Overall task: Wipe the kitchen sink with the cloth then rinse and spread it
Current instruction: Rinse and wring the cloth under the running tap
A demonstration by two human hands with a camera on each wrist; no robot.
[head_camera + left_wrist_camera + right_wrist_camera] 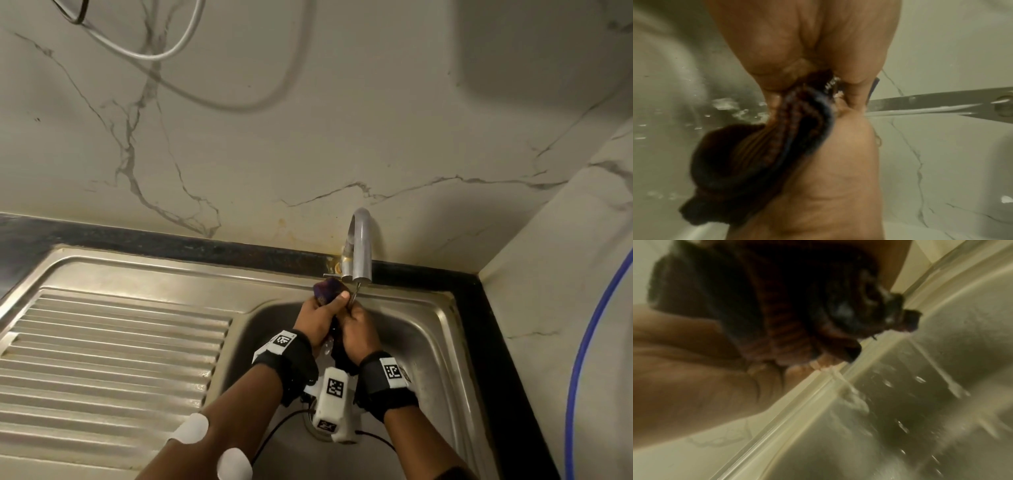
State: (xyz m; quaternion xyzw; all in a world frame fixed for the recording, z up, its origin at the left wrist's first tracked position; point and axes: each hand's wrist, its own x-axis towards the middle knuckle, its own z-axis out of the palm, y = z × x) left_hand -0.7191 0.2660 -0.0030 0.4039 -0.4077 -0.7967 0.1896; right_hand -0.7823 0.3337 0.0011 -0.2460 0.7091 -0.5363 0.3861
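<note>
A dark striped cloth (327, 287) is bunched between both hands over the steel sink (421, 346), right under the spout of the tap (359, 246). My left hand (317, 320) grips its upper end and my right hand (359, 325) grips the lower part. A thin stream of water runs from the spout onto the hands. The left wrist view shows the wet cloth (760, 154) squeezed between the two palms, twisted into a rope. In the right wrist view the cloth (789, 305) fills the palm and water drips off it into the sink (920, 402).
A ribbed steel draining board (113, 353) lies left of the basin. A black counter strip (489, 342) borders the sink at back and right. Marble wall (308, 137) stands behind, with a white hose (191, 37) hanging. A blue hose (589, 342) runs down the right wall.
</note>
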